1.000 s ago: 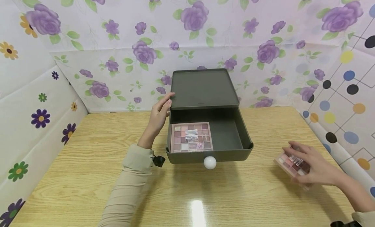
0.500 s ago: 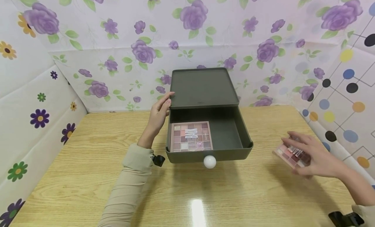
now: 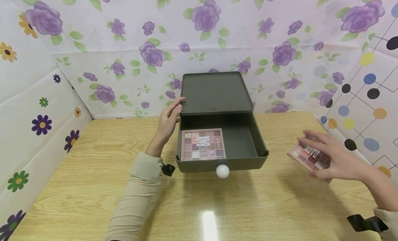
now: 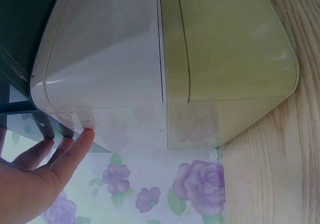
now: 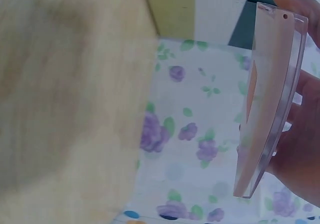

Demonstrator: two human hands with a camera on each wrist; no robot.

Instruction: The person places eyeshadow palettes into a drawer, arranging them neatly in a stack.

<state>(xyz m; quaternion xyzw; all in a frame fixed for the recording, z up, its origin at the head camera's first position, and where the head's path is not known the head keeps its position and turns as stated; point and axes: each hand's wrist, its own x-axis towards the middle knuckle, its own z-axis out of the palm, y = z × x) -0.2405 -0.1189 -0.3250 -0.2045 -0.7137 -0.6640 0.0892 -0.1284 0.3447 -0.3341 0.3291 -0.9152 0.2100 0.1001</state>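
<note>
A dark green drawer unit (image 3: 214, 92) stands at the back middle of the table, its top drawer (image 3: 242, 140) pulled out. Inside that drawer, on the left, lies a pink eyeshadow palette (image 3: 203, 144) with a checkered cover and white lettering. My left hand (image 3: 168, 123) rests its fingers against the unit's upper left side; the left wrist view shows the fingertips (image 4: 88, 134) touching the side wall. Off to the right, my right hand (image 3: 337, 159) grips a second eyeshadow palette (image 3: 306, 154) by its edges above the table. In the right wrist view this palette (image 5: 272, 104) appears edge-on.
A white round knob (image 3: 222, 171) sticks out from the drawer front. Below the green part, the unit has a white section (image 4: 105, 44) and a yellow section (image 4: 240, 39). Flowered sheeting (image 3: 124, 61) covers the wall behind the wooden table (image 3: 93, 185), and patterned sheets flank both sides.
My right hand has lifted the palette off the table and carried it a little farther away from me. The left hand and the drawer have stayed in place.
</note>
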